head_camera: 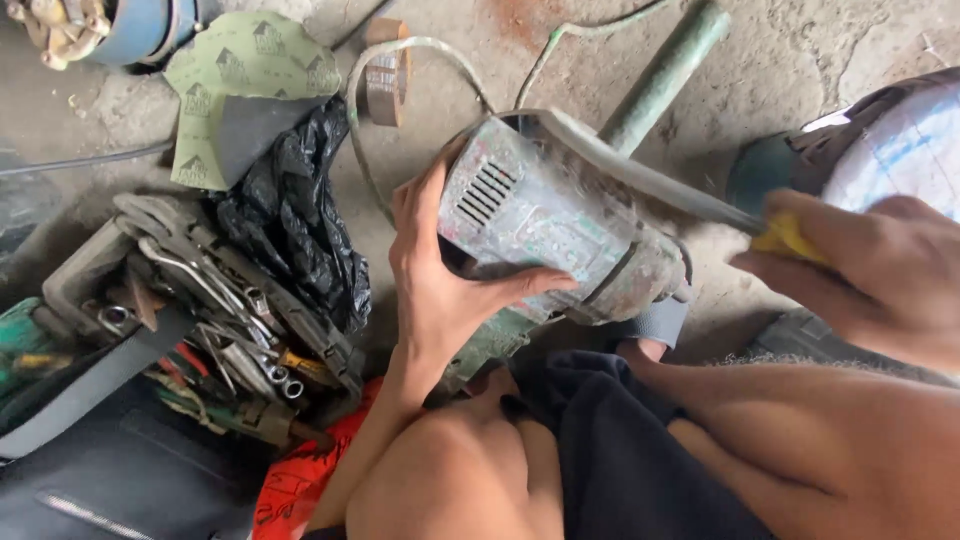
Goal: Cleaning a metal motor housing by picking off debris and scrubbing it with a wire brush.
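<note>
Braced the worn grey power tool (560, 230) over the concrete floor (800, 50), just above the knees (470, 470), with the vented end turned up toward the camera. Clamped it with the left hand (435, 285): fingers wrapped behind the housing, thumb (530, 285) pressed flat along the near side. Closed the right hand (870, 265) tight on the yellow grip of a screwdriver (790, 235), with its long shaft laid across the top of the housing toward the vented end. Could not make out where the tip sat.

Looked like a prying or loosening step at the casing, with one hand steadying and the other working the shaft. Judged that any further push would call for a firm left grip and force kept in line with the shaft, since a slip would run toward the left fingers.

Had little free room on the left: an open tool tray (200, 300) full of wrenches, a black plastic bag (300, 220) and a green sandpaper sheet (240, 70) lay close by. Found the tool's green side handle (665, 75) and a looping cord (400, 60) just behind. Left barer floor only at the upper right.
</note>
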